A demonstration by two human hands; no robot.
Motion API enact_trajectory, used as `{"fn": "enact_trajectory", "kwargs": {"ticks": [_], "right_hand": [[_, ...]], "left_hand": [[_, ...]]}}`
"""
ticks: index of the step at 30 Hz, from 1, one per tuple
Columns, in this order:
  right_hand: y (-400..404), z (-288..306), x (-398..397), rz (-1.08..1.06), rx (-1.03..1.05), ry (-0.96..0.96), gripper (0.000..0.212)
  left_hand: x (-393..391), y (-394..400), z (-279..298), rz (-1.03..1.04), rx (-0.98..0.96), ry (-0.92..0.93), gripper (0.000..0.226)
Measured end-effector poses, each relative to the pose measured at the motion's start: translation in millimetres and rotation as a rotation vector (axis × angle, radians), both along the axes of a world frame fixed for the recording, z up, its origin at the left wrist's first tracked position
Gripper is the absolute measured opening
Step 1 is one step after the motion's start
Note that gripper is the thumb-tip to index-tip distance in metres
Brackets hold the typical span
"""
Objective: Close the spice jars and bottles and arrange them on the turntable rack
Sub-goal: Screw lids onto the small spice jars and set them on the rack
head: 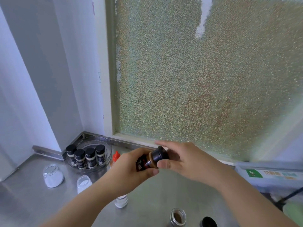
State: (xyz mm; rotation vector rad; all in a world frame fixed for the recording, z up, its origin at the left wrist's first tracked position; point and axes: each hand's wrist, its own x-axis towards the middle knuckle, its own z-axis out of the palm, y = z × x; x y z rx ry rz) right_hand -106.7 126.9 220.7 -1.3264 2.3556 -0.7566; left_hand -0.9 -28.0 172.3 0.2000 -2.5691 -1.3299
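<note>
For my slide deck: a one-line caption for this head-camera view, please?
Left hand holds a dark bottle while right hand grips its cap; four capped jars sit on the turntable.

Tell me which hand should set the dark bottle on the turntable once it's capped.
Left, probably. The left hand already grips the dark bottle by its body and is nearer the turntable. The right hand only holds the cap.

Two bare forearms, no sleeves, watch or rings showing, end in a left hand [131, 167] and right hand [188, 161].
</note>
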Motion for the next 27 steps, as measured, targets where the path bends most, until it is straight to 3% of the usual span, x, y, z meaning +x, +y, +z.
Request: {"fn": "enact_trajectory", "kwargs": {"ticks": [2, 7, 14, 19, 24, 27], "right_hand": [[-3, -2, -2, 0.043, -0.022, -0.013, 0.056], [-27, -18, 9, 0.081, -0.067, 0.132, 0.029], [-75, -38, 10, 0.034, -0.074, 0.047, 0.049], [-128, -50, -11, -0.092, -0.143, 0.060, 0.037], [-196, -76, -54, -0.142, -0.137, 0.109, 0.040], [-242, -113, -74, -0.097, -0.039, 0.128, 0.045]], "left_hand": [[1, -8, -1, -0.009, 0.031, -0.015, 0.030], [11, -19, -17, 0.028, 0.100, -0.006, 0.025], [12, -59, -35, 0.172, 0.136, 0.009, 0.035], [9, -108, -51, 0.296, 0.147, -0.055, 0.058], [23, -176, -70, 0.515, -0.046, -0.210, 0.013], [23, -199, -82, 0.464, -0.193, -0.341, 0.019]]}}
